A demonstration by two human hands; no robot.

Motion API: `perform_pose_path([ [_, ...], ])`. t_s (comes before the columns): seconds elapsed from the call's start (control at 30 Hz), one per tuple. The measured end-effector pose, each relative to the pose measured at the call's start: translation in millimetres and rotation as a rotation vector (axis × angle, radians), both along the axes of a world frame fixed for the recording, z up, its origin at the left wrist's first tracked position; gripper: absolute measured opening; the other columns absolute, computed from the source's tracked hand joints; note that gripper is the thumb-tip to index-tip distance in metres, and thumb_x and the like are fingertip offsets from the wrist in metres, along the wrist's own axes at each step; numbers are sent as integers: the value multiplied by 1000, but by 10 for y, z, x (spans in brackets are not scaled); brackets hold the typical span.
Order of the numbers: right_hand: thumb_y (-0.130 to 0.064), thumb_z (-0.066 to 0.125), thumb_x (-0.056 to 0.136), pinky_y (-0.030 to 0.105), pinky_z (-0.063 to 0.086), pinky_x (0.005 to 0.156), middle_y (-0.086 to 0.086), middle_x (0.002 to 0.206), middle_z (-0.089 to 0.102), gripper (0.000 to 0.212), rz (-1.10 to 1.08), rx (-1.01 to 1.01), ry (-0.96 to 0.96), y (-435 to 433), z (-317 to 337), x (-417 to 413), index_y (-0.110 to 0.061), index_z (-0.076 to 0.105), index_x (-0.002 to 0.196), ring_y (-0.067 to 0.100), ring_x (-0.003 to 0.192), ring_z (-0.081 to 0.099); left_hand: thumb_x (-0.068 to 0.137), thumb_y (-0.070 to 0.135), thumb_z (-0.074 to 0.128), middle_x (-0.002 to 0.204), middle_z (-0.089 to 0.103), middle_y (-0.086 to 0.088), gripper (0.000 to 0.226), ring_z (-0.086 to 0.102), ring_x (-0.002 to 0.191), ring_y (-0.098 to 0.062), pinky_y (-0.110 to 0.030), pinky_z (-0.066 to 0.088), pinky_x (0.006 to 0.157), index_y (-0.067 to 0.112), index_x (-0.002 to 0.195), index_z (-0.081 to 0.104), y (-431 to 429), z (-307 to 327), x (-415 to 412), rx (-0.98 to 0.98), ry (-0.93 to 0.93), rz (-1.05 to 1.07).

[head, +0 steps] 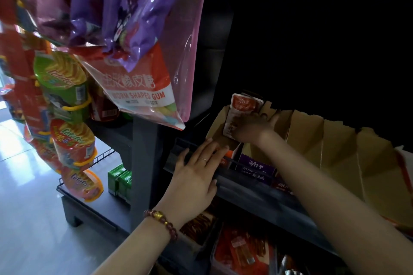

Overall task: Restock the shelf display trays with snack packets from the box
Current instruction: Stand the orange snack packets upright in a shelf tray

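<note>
A red-and-white snack packet (pixel 241 109) stands upright in the leftmost cardboard display tray (pixel 218 123) on the dark shelf. My right hand (pixel 251 127) grips the lower part of that packet inside the tray. My left hand (pixel 196 174) lies flat with straight fingers against the tray's front and the shelf's clear front rail (pixel 178 149). A row of further cardboard trays (pixel 339 140) runs off to the right; what they contain is hidden.
Purple boxes (pixel 257 166) sit behind the rail under my right arm. Hanging snack bags (pixel 138 82) and potato-stick packs (pixel 67 87) crowd the upper left. Red packets fill bins (pixel 241 252) on the lower shelf. Green boxes (pixel 119 179) stand at lower left.
</note>
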State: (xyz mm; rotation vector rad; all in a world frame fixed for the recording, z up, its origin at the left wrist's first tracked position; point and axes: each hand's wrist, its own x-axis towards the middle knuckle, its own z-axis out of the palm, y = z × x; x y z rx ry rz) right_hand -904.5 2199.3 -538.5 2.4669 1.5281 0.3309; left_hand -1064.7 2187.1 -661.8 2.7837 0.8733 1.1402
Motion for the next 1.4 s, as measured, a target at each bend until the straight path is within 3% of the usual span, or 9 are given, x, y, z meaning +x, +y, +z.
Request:
perform_pose_path([
  [0.43, -43, 33, 97, 67, 6, 111, 12, 154, 25, 60, 37, -34, -19, -46, 59, -12, -31, 12, 152, 39, 142, 14, 76, 25, 66, 150, 37, 0, 80, 23, 141, -13, -48, 28, 108, 26, 146, 27, -8, 12, 5, 2, 54, 33],
  [0.67, -49, 31, 97, 69, -6, 107, 10, 152, 30, 55, 12, -20, -35, -67, 60, -55, -29, 27, 148, 36, 143, 12, 78, 25, 64, 152, 34, 0, 80, 22, 143, -14, -50, 28, 109, 26, 147, 24, -1, 13, 4, -8, 53, 20],
  [0.77, -52, 34, 95, 67, -10, 107, 10, 152, 30, 50, -26, 5, -30, -191, 120, -131, -24, 45, 136, 35, 145, 7, 81, 25, 63, 157, 21, 1, 82, 14, 144, -12, -49, 27, 110, 26, 149, 16, 10, 36, -38, -14, 73, -18],
  [0.9, -43, 41, 95, 61, -18, 106, 1, 143, 43, 38, 232, 276, 55, -680, 209, -311, -33, 53, 130, 29, 141, 16, 86, 31, 43, 158, 18, -2, 66, 16, 142, -17, -38, 25, 112, 24, 148, 19, -103, 218, -213, 43, 81, -46],
  [1.0, -30, 47, 93, 45, 10, 110, -4, 116, 60, 29, 525, 479, 143, -1164, 132, -458, -28, 63, 116, 20, 125, 41, 86, 27, 39, 136, 49, -1, 49, 44, 124, -18, -29, 35, 101, 22, 135, 40, -372, 323, -443, 76, 44, -117],
  [1.07, -24, 51, 93, 33, 35, 93, -5, 99, 66, 21, 679, 520, 286, -1466, 8, -517, -23, 68, 105, 16, 103, 56, 88, 21, 41, 109, 62, 1, 34, 58, 101, -17, -31, 44, 86, 17, 118, 56, -613, 313, -607, 98, 60, -177],
  [1.17, -20, 53, 93, 25, 44, 69, -10, 85, 68, 17, 740, 410, 501, -1874, -328, -592, -21, 70, 95, 5, 80, 59, 86, 18, 42, 83, 60, -1, 25, 57, 75, -20, -33, 46, 67, 11, 93, 65, -958, 145, -815, 91, 218, -265],
  [1.3, -23, 54, 90, 23, 36, 63, -16, 72, 63, 16, 723, 149, 610, -2326, -1155, -696, -24, 69, 85, 5, 66, 57, 84, 24, 40, 78, 61, 5, 25, 58, 70, -15, -31, 45, 69, 20, 87, 65, -1383, -468, -1203, -47, 466, -315],
  [1.4, -23, 51, 94, 26, 45, 64, -11, 84, 69, 18, 600, -205, 767, -2583, -1870, -621, -25, 69, 94, 7, 72, 61, 82, 24, 45, 71, 60, 6, 18, 59, 63, -16, -29, 48, 58, 21, 84, 63, -1627, -898, -1482, -200, 599, -323],
])
